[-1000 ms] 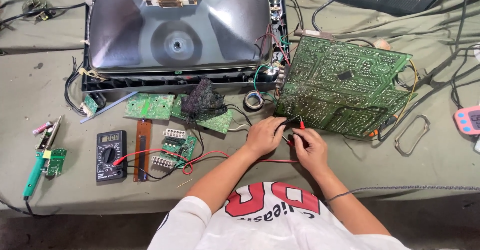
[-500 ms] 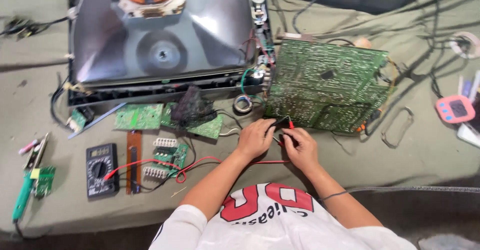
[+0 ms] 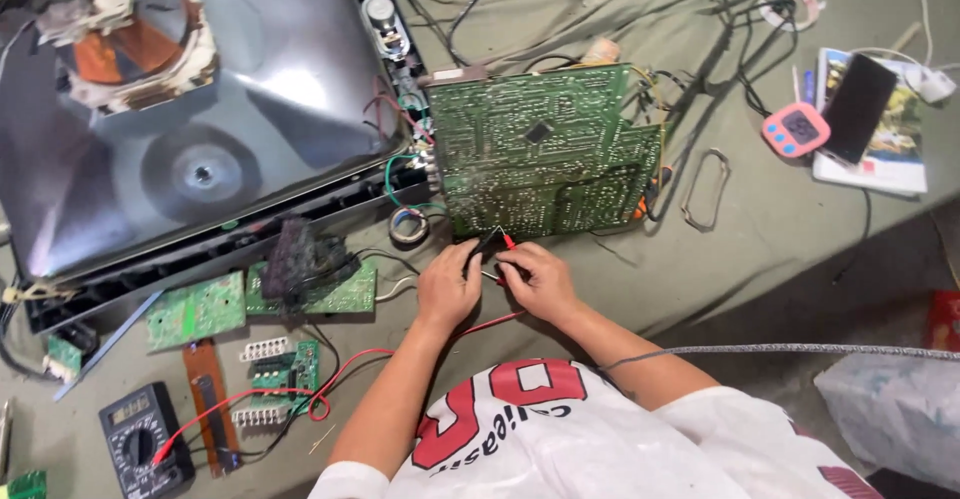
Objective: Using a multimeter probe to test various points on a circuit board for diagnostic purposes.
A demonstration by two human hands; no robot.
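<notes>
Grey glass tube: the picture tube (image 3: 190,129) lies face down at the bench's far left, the biggest thing before me.
Green board: the large circuit board (image 3: 545,149) sits solder side up, just right of the tube, its near edge at my fingertips.
Handling: I judge the board stiff, light and fragile; best held by its bare edges, never the joints.
Left hand (image 3: 447,287): my fingers are closed around the black probe (image 3: 487,244), tip on the board's near edge.
Right hand (image 3: 535,279): curled, pinching the red probe (image 3: 507,242) beside it.
Multimeter (image 3: 140,446): near left, red lead trailing to my hands.
Hidden: the probe tips blur together; components beneath the board are unseen.
</notes>
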